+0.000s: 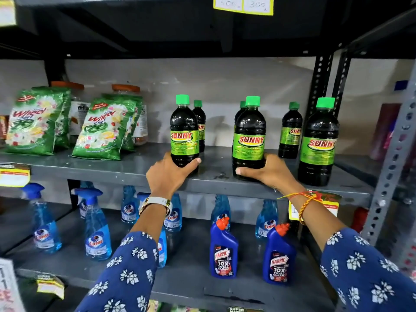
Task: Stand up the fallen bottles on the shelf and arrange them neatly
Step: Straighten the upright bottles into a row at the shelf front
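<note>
1. Head view: grey shelf (126,170) carries six upright dark bottles.
2. Right hand (267,171) wraps the base of the middle bottle (248,138); another bottle (318,143) stands just right of it.
3. Left hand (167,174) grips the left bottle (184,131) low.

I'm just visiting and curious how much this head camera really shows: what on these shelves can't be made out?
- Bottle behind the Sunny bottle in the right hand: only its cap and shoulder show.
- Orange-lidded jars: mostly hidden by Wheel packets.
- Handwritten price tag: cut off by the top edge, digits unclear.
- Spray bottle: covered by the left sleeve.
- Fine print on Sunny labels: too small.
</note>
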Tool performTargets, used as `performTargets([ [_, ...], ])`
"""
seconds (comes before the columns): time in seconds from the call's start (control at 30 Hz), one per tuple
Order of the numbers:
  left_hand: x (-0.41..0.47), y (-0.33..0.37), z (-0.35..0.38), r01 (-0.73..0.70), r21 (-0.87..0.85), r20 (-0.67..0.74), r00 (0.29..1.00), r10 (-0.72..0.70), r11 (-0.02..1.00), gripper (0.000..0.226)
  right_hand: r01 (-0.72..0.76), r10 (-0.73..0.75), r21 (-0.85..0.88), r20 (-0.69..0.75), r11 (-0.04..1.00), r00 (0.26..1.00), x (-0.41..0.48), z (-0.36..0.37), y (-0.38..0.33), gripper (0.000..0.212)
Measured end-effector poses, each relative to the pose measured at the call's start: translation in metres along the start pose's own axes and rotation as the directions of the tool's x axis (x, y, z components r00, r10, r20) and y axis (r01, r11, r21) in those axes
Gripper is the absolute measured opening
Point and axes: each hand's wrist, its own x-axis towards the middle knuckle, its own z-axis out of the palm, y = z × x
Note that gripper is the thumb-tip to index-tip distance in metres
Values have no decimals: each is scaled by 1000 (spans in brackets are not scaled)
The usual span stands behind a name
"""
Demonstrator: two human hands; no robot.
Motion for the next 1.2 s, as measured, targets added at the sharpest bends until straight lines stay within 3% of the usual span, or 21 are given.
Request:
performTargets([
  [0.23, -3, 3, 0, 25, -13, 9, 1000, -25, 1000, 84, -1, 1, 16, 19, 1000, 1000, -2, -2, -2, 54],
  [0.33, -4, 6, -4, 90, -136, 20, 996, -88, 987, 113, 4, 2, 71, -88, 997, 996, -12, -3, -3, 94],
  [0.4, -10, 12, -8, 49, -365, -126, 987, -102, 930, 116, 128, -88, 148, -247, 981, 965, -34, -9, -3, 109],
  [0.43, -16, 17, -11, -40, -434, -260, 962, -82, 900, 110, 236, -170, 155, -353, 959, 920, -45, -17, -3, 102],
  [0.5, -29, 38, -18, -233, -441, -467, 884, 0, 867, 92, 417, -313, 47, -586, 908, 747, -56, -42, 1, 79],
  [0.53, -33, 52, -19, -302, -433, -490, 870, 59, 849, 85, 436, -329, -15, -680, 900, 656, -56, -58, 4, 73],
  [0.57, -36, 68, -19, -341, -436, -458, 881, 121, 833, 82, 414, -298, -24, -732, 910, 613, -51, -73, 11, 72],
  [0.6, -37, 84, -17, -347, -448, -385, 907, 172, 824, 83, 369, -233, 26, -735, 929, 636, -47, -86, 17, 75],
  [0.63, -37, 98, -12, -320, -461, -281, 937, 206, 827, 88, 318, -153, 120, -686, 941, 711, -42, -97, 21, 80],
  [0.7, -37, 119, 2, -196, -471, -19, 977, 212, 860, 103, 172, -29, 287, -442, 942, 897, -37, -109, 34, 74],
  [0.77, -40, 127, 18, -40, -401, 212, 968, 136, 915, 107, 66, -18, 302, -160, 951, 987, -34, -113, 49, 53],
  [0.83, -44, 128, 27, -3, -255, 318, 944, 87, 967, 101, 29, -22, 271, -29, 962, 999, -32, -113, 59, 46],
  [0.9, -44, 128, 31, -40, -167, 310, 946, 91, 985, 96, 4, -9, 236, 20, 972, 1000, -28, -116, 64, 47],
  [1.2, -44, 125, 34, -93, -134, 247, 961, 124, 987, 81, -22, 21, 113, 3, 993, 1000, -25, -116, 70, 44],
])
